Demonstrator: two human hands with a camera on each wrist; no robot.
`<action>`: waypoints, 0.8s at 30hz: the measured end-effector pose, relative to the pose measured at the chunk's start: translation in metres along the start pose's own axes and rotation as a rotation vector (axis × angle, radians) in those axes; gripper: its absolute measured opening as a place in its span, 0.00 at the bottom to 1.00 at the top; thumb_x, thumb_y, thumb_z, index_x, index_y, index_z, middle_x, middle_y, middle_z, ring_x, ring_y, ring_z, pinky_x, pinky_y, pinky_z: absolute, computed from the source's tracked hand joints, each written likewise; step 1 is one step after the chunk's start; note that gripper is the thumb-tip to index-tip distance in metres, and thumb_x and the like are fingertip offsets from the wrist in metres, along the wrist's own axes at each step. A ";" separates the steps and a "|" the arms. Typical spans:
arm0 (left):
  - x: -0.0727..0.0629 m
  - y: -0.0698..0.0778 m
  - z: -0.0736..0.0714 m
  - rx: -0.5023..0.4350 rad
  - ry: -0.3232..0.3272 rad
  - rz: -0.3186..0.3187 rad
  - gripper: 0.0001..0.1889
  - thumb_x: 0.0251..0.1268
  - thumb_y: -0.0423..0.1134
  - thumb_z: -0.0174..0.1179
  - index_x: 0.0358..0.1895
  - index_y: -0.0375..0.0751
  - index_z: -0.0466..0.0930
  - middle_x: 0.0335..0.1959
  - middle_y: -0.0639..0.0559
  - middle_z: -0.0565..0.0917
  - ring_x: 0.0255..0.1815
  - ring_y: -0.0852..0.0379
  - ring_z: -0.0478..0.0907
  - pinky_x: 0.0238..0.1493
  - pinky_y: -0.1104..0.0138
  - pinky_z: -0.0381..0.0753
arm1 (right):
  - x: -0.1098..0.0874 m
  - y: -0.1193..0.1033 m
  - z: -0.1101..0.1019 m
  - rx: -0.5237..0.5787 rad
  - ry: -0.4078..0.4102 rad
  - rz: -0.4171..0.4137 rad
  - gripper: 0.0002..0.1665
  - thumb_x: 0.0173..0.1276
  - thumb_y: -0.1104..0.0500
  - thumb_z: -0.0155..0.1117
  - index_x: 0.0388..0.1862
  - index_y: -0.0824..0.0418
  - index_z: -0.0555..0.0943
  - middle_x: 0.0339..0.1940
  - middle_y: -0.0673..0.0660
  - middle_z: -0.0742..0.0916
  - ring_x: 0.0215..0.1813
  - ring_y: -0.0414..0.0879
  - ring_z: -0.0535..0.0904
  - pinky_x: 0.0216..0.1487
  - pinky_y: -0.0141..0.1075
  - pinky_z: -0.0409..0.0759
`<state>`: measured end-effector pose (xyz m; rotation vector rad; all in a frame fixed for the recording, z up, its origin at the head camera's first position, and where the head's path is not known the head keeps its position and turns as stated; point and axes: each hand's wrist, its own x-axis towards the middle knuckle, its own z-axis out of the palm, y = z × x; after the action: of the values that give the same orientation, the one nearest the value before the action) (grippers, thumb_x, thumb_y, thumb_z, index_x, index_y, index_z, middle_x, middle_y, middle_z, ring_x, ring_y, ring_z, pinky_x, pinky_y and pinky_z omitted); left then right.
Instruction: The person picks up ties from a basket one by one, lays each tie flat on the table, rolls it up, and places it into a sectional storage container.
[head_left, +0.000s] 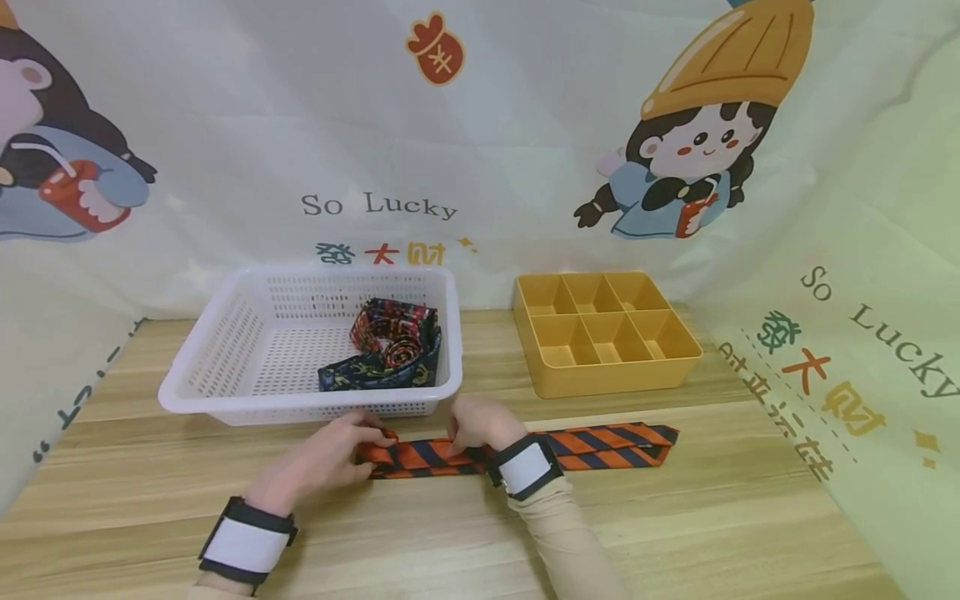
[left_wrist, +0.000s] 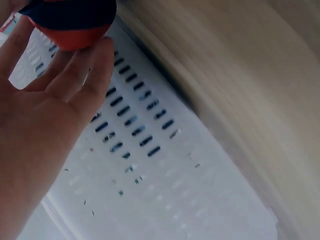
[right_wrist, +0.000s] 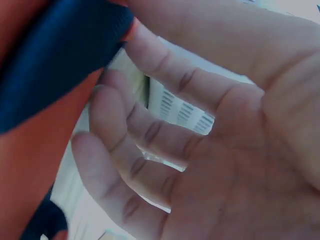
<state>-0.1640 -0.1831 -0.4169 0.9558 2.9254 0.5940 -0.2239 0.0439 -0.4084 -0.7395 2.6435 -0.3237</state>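
Note:
An orange necktie [head_left: 611,439] with navy stripes lies lengthwise on the table, its pointed end to the right. At its left end, my left hand [head_left: 327,457] grips a turned-over part of the fabric; the left wrist view shows the fingers curled against the rounded striped fold [left_wrist: 75,22]. Farther right along the strip, my right hand [head_left: 483,423] pinches the tie's upper edge. In the right wrist view, thumb and index finger meet at the fabric [right_wrist: 55,75], while the other fingers bend loosely beside it. The hands and wrists cover parts of the tie.
Just behind the left hand stands a white perforated basket [head_left: 187,392] holding dark patterned ties [head_left: 378,371], one rolled up. A yellow box [head_left: 615,377] with several compartments stands at the back right. Printed cloth [head_left: 525,150] hangs behind the wooden table [head_left: 720,533].

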 end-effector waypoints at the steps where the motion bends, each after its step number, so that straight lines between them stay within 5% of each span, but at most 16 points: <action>1: 0.001 0.001 0.001 -0.003 0.000 0.019 0.18 0.46 0.30 0.68 0.46 0.41 0.85 0.46 0.41 0.78 0.46 0.46 0.77 0.48 0.55 0.79 | 0.000 0.000 -0.001 0.006 -0.006 -0.008 0.10 0.51 0.58 0.74 0.19 0.58 0.80 0.18 0.45 0.74 0.22 0.38 0.67 0.22 0.26 0.63; 7: 0.003 0.003 0.005 0.014 0.025 0.076 0.19 0.47 0.30 0.70 0.47 0.42 0.85 0.45 0.42 0.79 0.44 0.48 0.78 0.47 0.56 0.80 | -0.002 0.003 -0.003 -0.009 -0.036 -0.015 0.08 0.52 0.60 0.74 0.23 0.60 0.82 0.20 0.46 0.76 0.24 0.38 0.68 0.24 0.26 0.64; 17: 0.001 -0.003 0.002 0.031 0.028 0.017 0.15 0.42 0.33 0.72 0.34 0.48 0.78 0.33 0.57 0.82 0.34 0.62 0.76 0.37 0.64 0.79 | 0.000 -0.001 0.001 -0.081 -0.001 0.053 0.08 0.51 0.58 0.75 0.29 0.57 0.84 0.27 0.48 0.81 0.28 0.39 0.70 0.28 0.29 0.69; 24: 0.003 0.003 0.006 0.074 0.044 -0.041 0.13 0.47 0.36 0.71 0.39 0.42 0.84 0.45 0.43 0.80 0.43 0.49 0.80 0.47 0.55 0.81 | -0.001 -0.005 0.000 -0.107 0.013 0.071 0.08 0.51 0.57 0.75 0.30 0.56 0.85 0.31 0.49 0.84 0.30 0.40 0.73 0.31 0.30 0.73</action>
<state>-0.1642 -0.1771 -0.4216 0.8988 3.0172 0.5151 -0.2210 0.0401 -0.4063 -0.6762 2.7096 -0.1691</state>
